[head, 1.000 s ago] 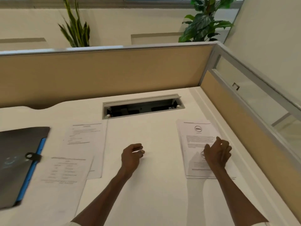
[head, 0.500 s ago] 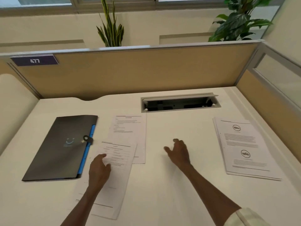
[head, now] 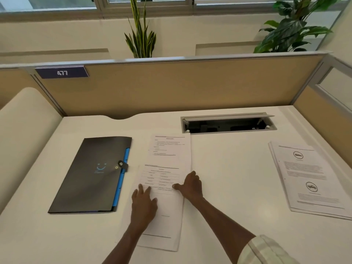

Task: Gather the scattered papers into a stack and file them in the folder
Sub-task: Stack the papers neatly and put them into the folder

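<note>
A dark folder (head: 91,174) with a blue edge and a snap strap lies closed at the left of the white desk (head: 228,168). Right beside it a near sheet (head: 163,210) overlaps a far sheet (head: 171,147). My left hand (head: 143,203) rests flat on the near sheet, fingers spread. My right hand (head: 190,184) touches that sheet's right edge, thumb on the paper. A small pile of printed pages (head: 308,178) with round logos lies apart at the far right.
An open cable tray (head: 226,123) is sunk into the desk behind the sheets. Tan partition panels (head: 171,86) wall the back and right sides, with potted plants behind. A rounded cream panel stands at the left.
My view has swung left. My right hand left the right pile and came over to the near sheet's right edge. My left hand moved onto that sheet, which has shifted right.
</note>
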